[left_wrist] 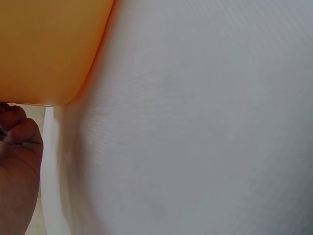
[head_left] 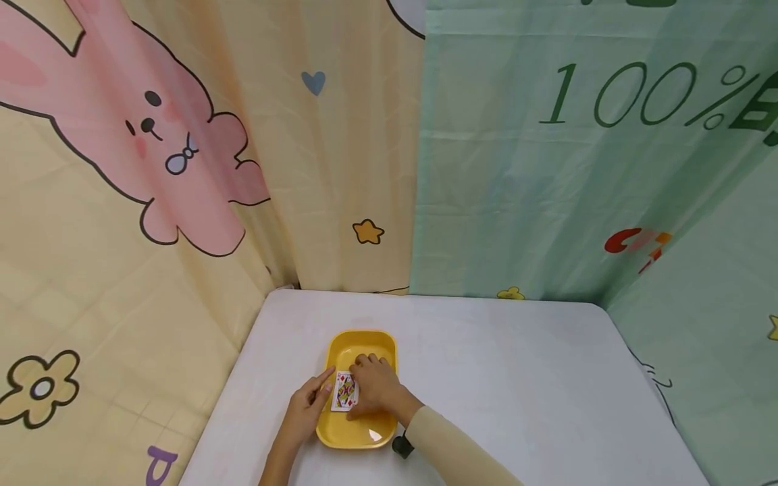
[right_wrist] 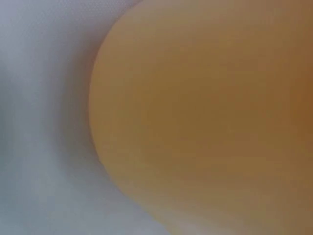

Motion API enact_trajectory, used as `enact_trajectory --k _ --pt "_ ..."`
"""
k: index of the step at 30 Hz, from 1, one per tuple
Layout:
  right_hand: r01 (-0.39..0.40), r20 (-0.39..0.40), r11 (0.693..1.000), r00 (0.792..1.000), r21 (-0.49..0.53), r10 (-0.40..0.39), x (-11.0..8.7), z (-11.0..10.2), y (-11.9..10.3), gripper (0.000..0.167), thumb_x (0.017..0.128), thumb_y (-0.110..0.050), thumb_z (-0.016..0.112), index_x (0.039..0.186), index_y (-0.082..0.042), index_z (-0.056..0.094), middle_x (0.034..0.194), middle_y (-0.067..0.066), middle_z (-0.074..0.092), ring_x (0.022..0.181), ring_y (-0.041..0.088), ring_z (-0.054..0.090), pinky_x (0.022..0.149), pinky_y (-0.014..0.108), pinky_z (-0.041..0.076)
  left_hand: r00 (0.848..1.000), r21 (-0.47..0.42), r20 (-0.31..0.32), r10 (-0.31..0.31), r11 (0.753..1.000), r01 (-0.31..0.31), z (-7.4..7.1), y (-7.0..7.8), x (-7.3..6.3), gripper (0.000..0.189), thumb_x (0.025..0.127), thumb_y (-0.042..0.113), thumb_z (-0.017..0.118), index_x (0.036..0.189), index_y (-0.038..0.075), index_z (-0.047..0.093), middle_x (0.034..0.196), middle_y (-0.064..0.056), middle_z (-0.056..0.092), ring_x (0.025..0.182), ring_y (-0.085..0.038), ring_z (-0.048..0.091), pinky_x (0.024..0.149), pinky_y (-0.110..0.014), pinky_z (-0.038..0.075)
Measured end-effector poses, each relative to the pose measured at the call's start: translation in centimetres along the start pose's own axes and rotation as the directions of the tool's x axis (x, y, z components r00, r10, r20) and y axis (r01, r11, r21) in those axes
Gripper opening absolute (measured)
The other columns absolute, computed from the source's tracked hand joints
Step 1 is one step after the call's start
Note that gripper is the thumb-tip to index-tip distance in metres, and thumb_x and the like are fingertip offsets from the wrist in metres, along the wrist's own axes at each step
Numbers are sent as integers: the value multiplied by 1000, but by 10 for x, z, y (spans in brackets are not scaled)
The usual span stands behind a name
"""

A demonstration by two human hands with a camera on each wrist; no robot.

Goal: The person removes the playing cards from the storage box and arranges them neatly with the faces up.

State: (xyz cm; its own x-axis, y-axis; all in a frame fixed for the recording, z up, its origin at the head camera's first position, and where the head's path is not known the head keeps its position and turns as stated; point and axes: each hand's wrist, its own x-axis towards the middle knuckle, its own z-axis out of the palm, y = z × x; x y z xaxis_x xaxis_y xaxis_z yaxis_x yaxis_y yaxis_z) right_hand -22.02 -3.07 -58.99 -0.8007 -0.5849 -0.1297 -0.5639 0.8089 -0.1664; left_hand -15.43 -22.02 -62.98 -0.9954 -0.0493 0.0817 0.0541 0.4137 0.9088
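Note:
A yellow tray with rounded corners lies on the white table. Inside it is a face-up playing card, a red diamond court card. My left hand is at the tray's left side, thumb and index finger reaching over the rim toward the card's left edge. The left wrist view shows curled fingers right at the outer wall of the tray. From the right, my right hand reaches into the tray and grips along the card's right side, fingers at the far end and thumb near its lower corner. This hand covers part of the card.
Around the tray spreads the white tabletop. A small black object sits by the tray's near right corner, beside the right sleeve. Printed curtains, yellow and green, hang behind and beside the table.

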Motion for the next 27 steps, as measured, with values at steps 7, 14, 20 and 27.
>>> enact_trajectory --k 7,14,20,27 --pt "10 -11 999 1000 50 -9 0 -4 5 89 66 -71 85 136 -21 62 139 0 57 123 20 51 109 43 42 1000 -3 -5 -14 1000 14 1 0 -1 37 103 19 64 140 18 66 83 3 51 74 -5 47 66 -22 42" --pt "27 -74 995 997 98 -20 -7 -25 17 97 67 -63 89 146 -16 56 140 4 56 124 22 54 111 42 45 1000 12 -20 -22 1000 22 -1 1 -1 38 103 22 64 140 19 66 81 3 48 74 -7 46 65 -23 41" --pt "31 -132 992 991 123 -15 -20 -47 43 93 68 -57 91 144 -15 57 139 4 58 125 21 54 109 41 46 999 20 -30 -15 1000 16 -1 3 -1 38 102 19 65 140 18 66 78 3 46 69 -6 43 61 -22 40" --pt "-40 -130 976 989 213 69 -41 -68 92 90 69 -47 94 145 -16 57 139 6 57 126 26 51 108 47 44 999 0 -20 -29 1000 29 -1 4 0 38 102 19 66 140 17 66 76 2 43 66 -6 40 59 -21 37"
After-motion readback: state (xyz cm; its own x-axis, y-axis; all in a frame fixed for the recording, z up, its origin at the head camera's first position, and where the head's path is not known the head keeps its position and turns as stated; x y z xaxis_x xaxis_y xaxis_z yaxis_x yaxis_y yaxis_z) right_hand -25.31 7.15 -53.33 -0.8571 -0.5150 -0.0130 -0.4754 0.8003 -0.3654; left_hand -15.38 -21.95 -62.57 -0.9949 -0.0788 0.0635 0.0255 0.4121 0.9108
